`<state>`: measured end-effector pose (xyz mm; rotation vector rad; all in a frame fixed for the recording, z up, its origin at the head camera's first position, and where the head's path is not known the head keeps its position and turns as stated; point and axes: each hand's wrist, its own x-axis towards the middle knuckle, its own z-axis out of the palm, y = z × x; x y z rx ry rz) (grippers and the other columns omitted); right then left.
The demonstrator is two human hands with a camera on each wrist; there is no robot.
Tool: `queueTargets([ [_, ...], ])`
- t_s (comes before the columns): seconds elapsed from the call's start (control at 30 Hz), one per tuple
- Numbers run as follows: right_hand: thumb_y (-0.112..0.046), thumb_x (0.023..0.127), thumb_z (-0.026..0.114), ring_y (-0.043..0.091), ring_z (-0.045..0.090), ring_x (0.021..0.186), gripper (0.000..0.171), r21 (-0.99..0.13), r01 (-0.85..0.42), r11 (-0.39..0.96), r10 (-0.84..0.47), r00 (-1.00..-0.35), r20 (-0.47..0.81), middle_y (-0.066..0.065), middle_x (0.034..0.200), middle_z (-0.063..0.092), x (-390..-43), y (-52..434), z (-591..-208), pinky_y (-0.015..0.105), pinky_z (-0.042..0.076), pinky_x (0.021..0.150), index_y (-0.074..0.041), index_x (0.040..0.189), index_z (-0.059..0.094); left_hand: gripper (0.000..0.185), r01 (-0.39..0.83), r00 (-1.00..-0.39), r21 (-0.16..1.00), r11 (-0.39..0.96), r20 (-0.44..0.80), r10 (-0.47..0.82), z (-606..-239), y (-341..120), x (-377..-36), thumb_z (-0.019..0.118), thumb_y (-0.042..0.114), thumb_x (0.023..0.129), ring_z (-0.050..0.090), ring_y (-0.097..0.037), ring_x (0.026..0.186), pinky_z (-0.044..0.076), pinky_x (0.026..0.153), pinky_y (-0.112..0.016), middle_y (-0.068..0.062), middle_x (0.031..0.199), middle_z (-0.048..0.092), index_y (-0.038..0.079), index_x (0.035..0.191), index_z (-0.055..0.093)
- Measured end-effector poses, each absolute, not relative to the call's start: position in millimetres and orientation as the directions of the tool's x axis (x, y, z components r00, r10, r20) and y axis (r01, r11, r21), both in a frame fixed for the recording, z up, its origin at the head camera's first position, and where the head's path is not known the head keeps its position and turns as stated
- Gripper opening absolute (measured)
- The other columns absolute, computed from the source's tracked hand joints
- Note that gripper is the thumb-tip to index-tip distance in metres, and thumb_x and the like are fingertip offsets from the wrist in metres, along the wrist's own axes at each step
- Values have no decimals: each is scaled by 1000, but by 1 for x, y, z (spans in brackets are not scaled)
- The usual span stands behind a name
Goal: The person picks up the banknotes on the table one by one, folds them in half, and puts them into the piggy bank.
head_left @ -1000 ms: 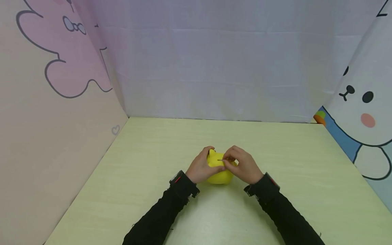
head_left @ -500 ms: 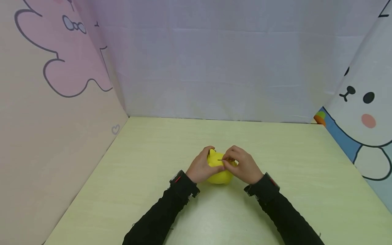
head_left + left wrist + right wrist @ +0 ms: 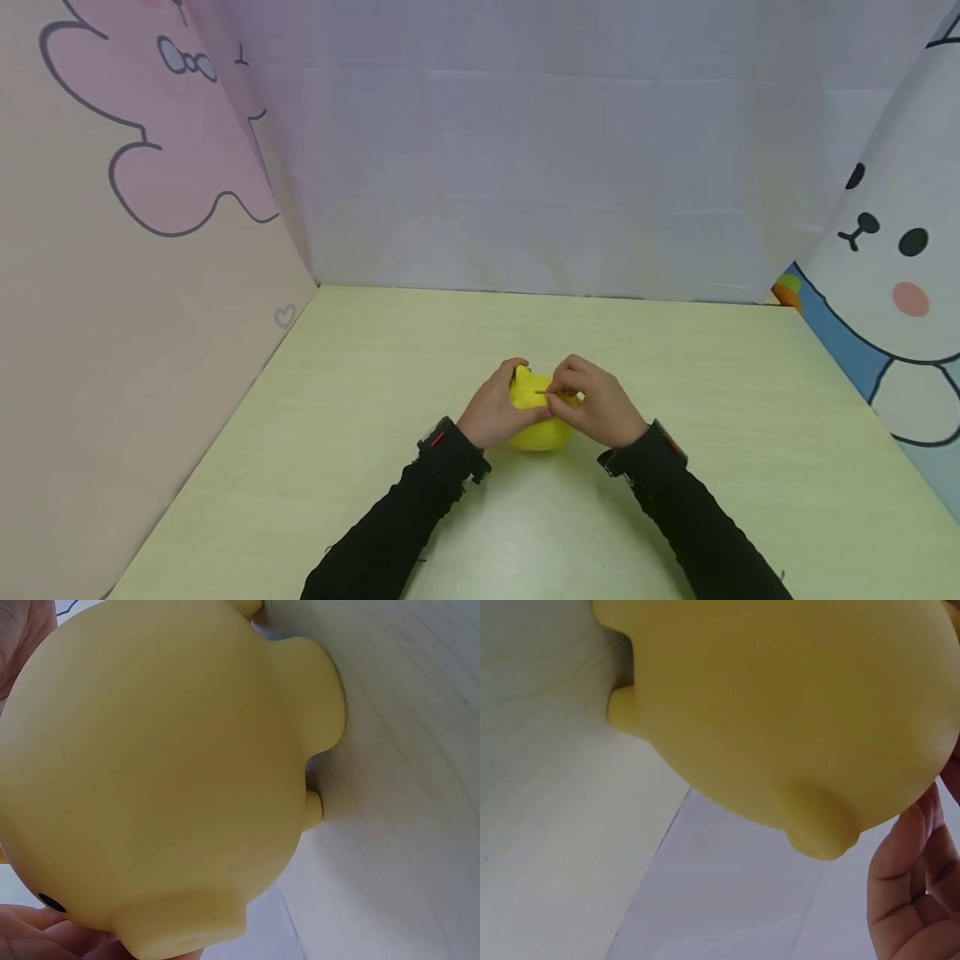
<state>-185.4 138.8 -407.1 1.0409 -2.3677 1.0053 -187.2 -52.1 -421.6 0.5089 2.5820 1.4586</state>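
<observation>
A yellow piggy bank (image 3: 538, 437) stands on the table between my hands. My left hand (image 3: 491, 412) grips its left side, the thumb across the near top and the fingers round the far side. In the left wrist view its snout (image 3: 187, 924) and a black eye (image 3: 52, 902) show beside fingers (image 3: 34, 934). My right hand (image 3: 596, 407) pinches thumb and forefinger together on top, where a thin dark line (image 3: 541, 392) shows. A small thin flat thing seems to be between those fingertips; its kind is hidden. In the right wrist view, curled fingers (image 3: 907, 889) lie close to the yellow body.
The pale wooden table (image 3: 360, 367) reaches back to a white sheet (image 3: 525, 167). A pink cartoon panel (image 3: 187, 158) stands on the left, and a panel with a white cartoon animal (image 3: 885, 292) stands on the right.
Both hands keep their places on the piggy bank. The head view has shifted very slightly.
</observation>
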Motion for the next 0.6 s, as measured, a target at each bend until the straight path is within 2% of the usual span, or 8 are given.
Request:
queueTargets([
  [0.2, -9, 83, 64, 8, 47, 72, 8, -455, -751, 478, -492, -659, 569, -5, 86, 51, -186, 141, -409, 23, 46, 63, -16, 79, 63, 83, 224, -933, 853, 471, 48, 356, -422, -50, -187, 72, 44, 75, 52, -16, 88, 48, 73, -25, -4, 115, 49, 12, 138, 30],
  [0.43, -5, 80, 64, 8, 47, 69, 13, -474, -740, 478, -505, -672, 541, -6, 84, 49, -187, 141, -407, 23, 46, 60, -17, 77, 60, 83, 220, -935, 853, 473, 46, 351, -422, -48, -186, 73, 45, 74, 52, -15, 87, 47, 73, -25, -3, 113, 50, 12, 138, 30],
  [0.6, -5, 80, 64, 7, 47, 67, 13, -524, -711, 469, -532, -701, 475, -6, 82, 49, -192, 143, -403, 22, 46, 59, -17, 76, 59, 88, 232, -930, 845, 481, 48, 365, -421, -49, -186, 71, 48, 75, 52, -15, 89, 48, 75, -25, -3, 121, 49, 11, 141, 27],
])
